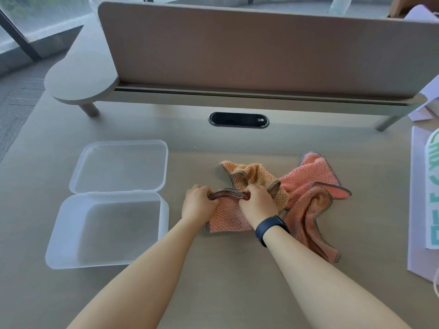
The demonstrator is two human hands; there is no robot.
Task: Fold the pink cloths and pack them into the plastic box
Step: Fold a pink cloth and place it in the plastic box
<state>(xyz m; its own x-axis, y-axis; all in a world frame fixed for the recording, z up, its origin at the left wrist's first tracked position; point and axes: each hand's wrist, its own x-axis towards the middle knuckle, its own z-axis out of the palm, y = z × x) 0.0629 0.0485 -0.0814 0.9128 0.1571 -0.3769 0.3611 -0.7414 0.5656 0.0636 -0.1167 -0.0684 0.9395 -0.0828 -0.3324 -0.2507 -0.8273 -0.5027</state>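
Observation:
Pink waffle-weave cloths with dark checked borders lie crumpled in a heap point(306, 186) at the middle right of the desk. One pink cloth point(225, 222) at the heap's left end is held by both hands along its dark top edge. My left hand point(198, 203) grips that edge at the left, and my right hand point(255, 201), with a dark watch on the wrist, grips it just to the right. The translucent plastic box point(107, 230) stands open and empty to the left, its hinged lid point(120, 166) lying flat behind it.
A tall brown divider panel point(261, 48) on a raised shelf closes off the desk's far side. A black oval cable port point(238, 119) is set into the desk behind the cloths. White papers and a sheet with green lettering point(427, 198) lie at the right edge.

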